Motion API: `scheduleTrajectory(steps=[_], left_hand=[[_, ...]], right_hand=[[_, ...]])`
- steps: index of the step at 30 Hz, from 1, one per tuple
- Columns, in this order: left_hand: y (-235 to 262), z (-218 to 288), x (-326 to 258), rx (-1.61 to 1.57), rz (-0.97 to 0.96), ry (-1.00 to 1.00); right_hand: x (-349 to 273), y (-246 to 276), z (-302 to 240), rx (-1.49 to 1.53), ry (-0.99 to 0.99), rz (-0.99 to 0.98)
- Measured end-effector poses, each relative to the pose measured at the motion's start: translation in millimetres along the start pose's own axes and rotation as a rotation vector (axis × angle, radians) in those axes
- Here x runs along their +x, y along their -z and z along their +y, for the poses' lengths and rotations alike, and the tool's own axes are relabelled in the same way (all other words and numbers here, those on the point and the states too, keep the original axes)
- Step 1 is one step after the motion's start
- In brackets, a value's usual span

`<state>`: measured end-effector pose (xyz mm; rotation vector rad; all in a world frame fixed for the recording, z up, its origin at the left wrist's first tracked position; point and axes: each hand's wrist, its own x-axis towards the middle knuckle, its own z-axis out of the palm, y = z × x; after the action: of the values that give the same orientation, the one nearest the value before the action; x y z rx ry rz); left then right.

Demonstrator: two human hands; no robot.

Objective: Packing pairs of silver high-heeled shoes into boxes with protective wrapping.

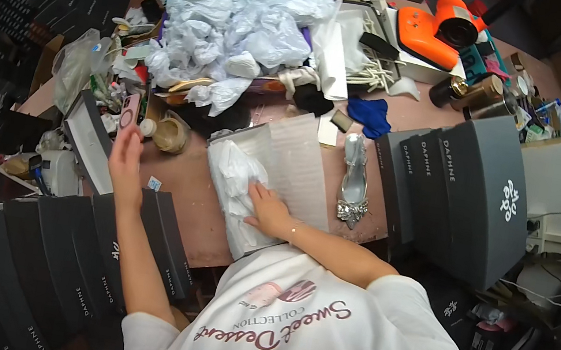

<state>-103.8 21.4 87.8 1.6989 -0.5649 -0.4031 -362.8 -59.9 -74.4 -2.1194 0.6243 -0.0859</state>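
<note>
My right hand (270, 210) lies with fingers spread on a white wrapped bundle (233, 167) inside a grey shoebox (247, 249). A sheet of thin white wrapping (301, 164) spreads over the box's right side. My left hand (126, 157) is raised, fingers stretched out, beside an upright, tilted box lid (89, 143) with a pale inside. Its fingertips reach the lower end of a pink phone (130, 109); whether they touch it I cannot tell. To the right of the wrapping rests a silver shoe (353, 176) with a jewelled bow.
Dark shoeboxes stand in rows at right (443, 180) and lower left (71, 251). Behind are a heap of crumpled white plastic bags (246, 28), a blue cloth (370, 116), an orange heat-gun-like tool (425, 40) and a jar (172, 133).
</note>
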Motion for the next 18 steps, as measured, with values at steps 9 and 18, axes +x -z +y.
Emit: scheduleTrajectory(steps=[9,18], left_hand=[[-98.2,-26.0,-141.7,-0.449,-0.097,0.303],[-109.7,-7.7,-130.5,-1.067,0.292,0.465]], right_hand=[[-42.6,97.7,-23.2,0.246,0.334,-0.004],[-35.8,141.6,-64.6,-0.421,0.792,0.417]])
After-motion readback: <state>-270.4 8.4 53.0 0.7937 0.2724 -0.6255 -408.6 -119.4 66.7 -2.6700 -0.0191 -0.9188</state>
